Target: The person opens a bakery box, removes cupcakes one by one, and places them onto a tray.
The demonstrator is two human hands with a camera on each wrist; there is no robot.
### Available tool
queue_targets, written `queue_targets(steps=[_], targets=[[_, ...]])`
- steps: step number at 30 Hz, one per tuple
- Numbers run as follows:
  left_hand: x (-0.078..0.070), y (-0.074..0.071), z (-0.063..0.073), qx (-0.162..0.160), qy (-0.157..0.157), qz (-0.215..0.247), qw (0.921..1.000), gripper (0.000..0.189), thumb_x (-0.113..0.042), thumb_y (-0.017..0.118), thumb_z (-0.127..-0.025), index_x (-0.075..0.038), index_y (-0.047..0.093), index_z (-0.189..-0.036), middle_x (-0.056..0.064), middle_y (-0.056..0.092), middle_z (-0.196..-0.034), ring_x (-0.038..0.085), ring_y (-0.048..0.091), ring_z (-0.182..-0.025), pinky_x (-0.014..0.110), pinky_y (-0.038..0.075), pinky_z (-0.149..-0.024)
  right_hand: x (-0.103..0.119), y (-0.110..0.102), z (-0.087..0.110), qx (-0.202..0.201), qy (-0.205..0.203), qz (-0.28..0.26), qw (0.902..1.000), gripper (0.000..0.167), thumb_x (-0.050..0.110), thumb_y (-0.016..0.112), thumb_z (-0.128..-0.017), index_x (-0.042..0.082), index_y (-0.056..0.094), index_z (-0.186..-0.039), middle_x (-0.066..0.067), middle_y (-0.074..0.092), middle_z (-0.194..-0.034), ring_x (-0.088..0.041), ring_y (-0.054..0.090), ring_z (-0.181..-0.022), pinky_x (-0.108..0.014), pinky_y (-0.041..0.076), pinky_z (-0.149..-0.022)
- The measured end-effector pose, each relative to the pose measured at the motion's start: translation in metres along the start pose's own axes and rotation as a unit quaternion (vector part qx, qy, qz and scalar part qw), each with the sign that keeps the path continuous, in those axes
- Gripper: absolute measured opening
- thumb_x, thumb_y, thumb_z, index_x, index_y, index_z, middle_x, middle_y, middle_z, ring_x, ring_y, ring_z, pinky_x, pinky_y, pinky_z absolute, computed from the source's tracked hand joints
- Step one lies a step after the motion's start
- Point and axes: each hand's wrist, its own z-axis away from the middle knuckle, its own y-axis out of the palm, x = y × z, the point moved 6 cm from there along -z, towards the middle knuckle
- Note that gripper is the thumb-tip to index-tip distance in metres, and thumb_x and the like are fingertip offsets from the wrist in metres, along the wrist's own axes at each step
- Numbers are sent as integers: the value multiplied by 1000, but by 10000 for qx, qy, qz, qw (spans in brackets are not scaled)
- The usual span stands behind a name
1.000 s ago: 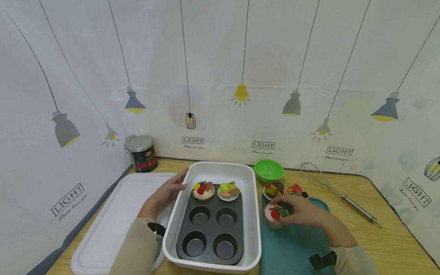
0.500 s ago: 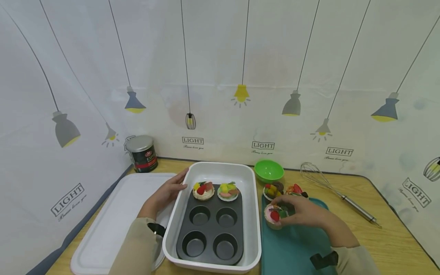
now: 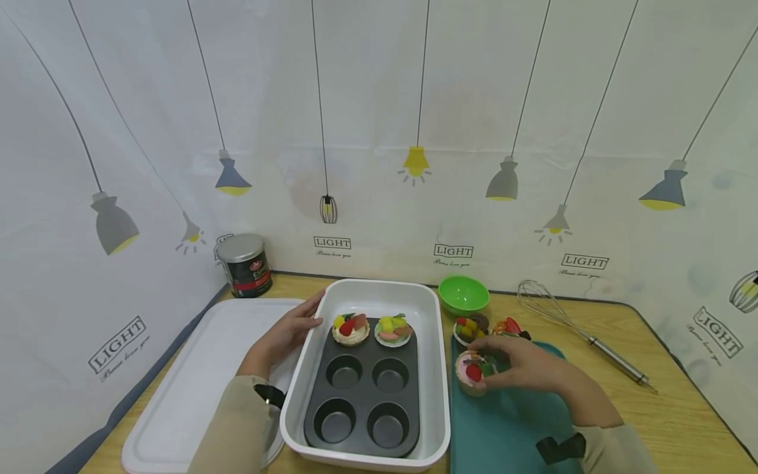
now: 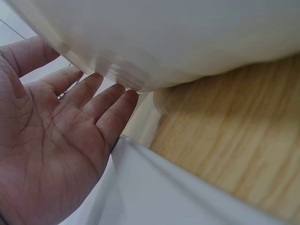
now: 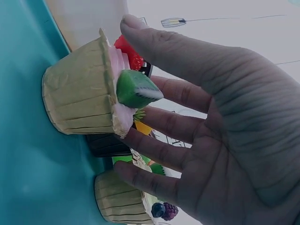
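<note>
My left hand (image 3: 283,337) rests its straight fingertips against the outer left side of a deep white rectangular pan (image 3: 288,411), as the left wrist view also shows. Inside it lies a dark muffin tin (image 3: 362,395). Two fruit-topped cupcakes, one with strawberry (image 3: 351,329) and one with yellow fruit (image 3: 393,330), fill its back cups. On the teal tray (image 3: 497,434), my right hand (image 3: 530,365) reaches round a pink-creamed cupcake (image 5: 79,89) topped with strawberry and kiwi. Thumb and fingers lie loosely about its top, without a visible squeeze; the cupcake stands upright on the tray.
Behind the right hand sit a chocolate-coloured cupcake (image 3: 470,327) and another with red fruit (image 3: 509,327). A green bowl (image 3: 464,294) and a whisk (image 3: 592,339) lie farther back. At left are a white lid (image 3: 201,382) and a black canister (image 3: 245,266).
</note>
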Motion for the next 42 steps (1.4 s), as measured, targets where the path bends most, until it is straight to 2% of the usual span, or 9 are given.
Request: queue_targets(steps=[7, 15, 27, 34, 42], targets=[[0, 0, 0, 2, 11, -1, 10000, 69, -20, 56, -99, -33, 27, -160, -6, 18, -167, 24, 12, -154, 57, 16, -119, 6, -1, 3, -24, -133, -154, 9998, 60, 38, 76, -89, 6, 59, -138, -9, 63, -132, -35, 59, -120, -60, 49, -95], [0, 0, 1, 2, 29, 20, 10000, 69, -19, 56, -99, -33, 27, -160, -6, 18, -167, 24, 12, -154, 57, 16, -119, 16, -2, 5, 36, -250, -395, 9989, 52, 33, 69, -96, 6, 57, -139, -11, 63, -134, -41, 55, -125, -68, 42, -99], [2, -1, -2, 119, 60, -20, 9999, 69, -18, 54, -100, -31, 25, -161, -5, 15, -168, 23, 11, -154, 55, 17, -119, 22, -3, 6, -91, -356, -130, 9992, 55, 37, 67, -97, 7, 56, -142, -14, 62, -136, -38, 58, -125, -64, 46, -98], [1, -1, -1, 51, 24, -18, 10000, 69, -19, 55, -99, -32, 27, -160, -6, 16, -167, 23, 10, -154, 57, 16, -119, 26, -4, 7, -164, -359, -80, 9992, 57, 39, 67, -96, 9, 56, -143, -13, 60, -139, -40, 55, -127, -66, 45, -97], [3, -1, -2, 94, 44, -6, 9999, 69, -19, 55, -99, -32, 26, -160, -6, 16, -167, 23, 8, -154, 58, 15, -119, 35, -5, 3, -257, -781, -10, 9966, 55, 36, 67, -97, 18, 52, -147, -5, 58, -143, -32, 55, -130, -57, 48, -99]])
